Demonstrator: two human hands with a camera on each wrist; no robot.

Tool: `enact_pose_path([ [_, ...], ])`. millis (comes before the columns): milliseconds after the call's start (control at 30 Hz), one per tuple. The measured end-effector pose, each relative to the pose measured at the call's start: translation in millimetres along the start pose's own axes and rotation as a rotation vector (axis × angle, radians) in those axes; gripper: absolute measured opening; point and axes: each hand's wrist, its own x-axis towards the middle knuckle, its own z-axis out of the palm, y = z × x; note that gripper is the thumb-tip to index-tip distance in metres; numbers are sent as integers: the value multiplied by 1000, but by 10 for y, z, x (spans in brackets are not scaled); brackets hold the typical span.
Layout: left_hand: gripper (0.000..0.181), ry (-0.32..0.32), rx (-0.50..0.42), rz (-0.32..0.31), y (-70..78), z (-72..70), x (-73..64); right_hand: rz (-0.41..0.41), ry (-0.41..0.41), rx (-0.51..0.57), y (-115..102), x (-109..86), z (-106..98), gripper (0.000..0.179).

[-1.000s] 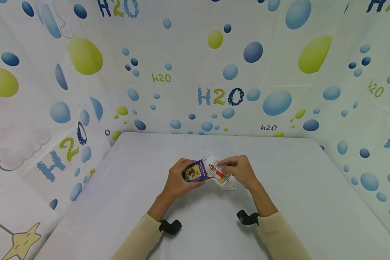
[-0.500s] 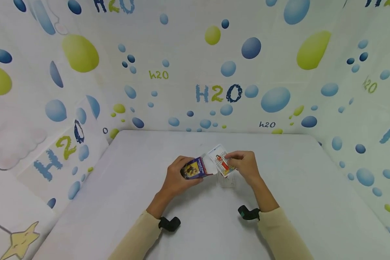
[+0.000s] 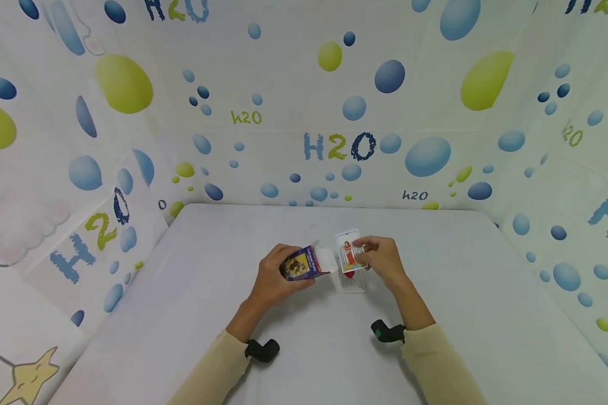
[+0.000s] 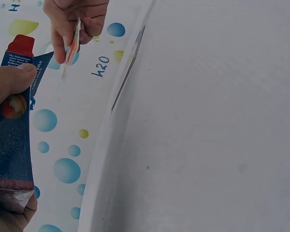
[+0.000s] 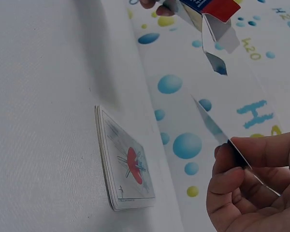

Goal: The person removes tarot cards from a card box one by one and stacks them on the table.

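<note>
My left hand (image 3: 275,278) grips a blue and red card box (image 3: 300,264), tilted, its open end facing right. The box's flap stands out in the right wrist view, and its printed side (image 4: 12,140) fills the left of the left wrist view. Between thumb and fingers, my right hand (image 3: 383,260) pinches a playing card (image 3: 345,247) with a figure in red on it. Seen from the right wrist, that card is nearly edge-on. Below it, a small stack of cards (image 5: 130,169) lies face up on the table, showing a red shape; the held card partly covers it in the head view.
A white-covered table (image 3: 208,242) extends around both hands. Behind and beside it hangs a cloth (image 3: 294,67) printed with blue and green bubbles and H2O lettering. Each wrist bears a black camera mount (image 3: 263,351).
The right hand has drawn the card rightward, away from the box's mouth, and turned it more upright above the stack. The left hand and box have hardly moved.
</note>
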Motion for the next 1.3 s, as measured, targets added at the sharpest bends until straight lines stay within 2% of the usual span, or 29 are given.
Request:
enact_pose_path([
  [233,68,-2,12,-15,-10,-3,2,86,-69,-49,80,26,7,26],
  [433,68,-4,10,-4,-5,-1,6,137,-92,-89,129,27,35,26],
  [1300,69,9,17,12,-11,1,0,129,-128,-181,243,48,122,23],
])
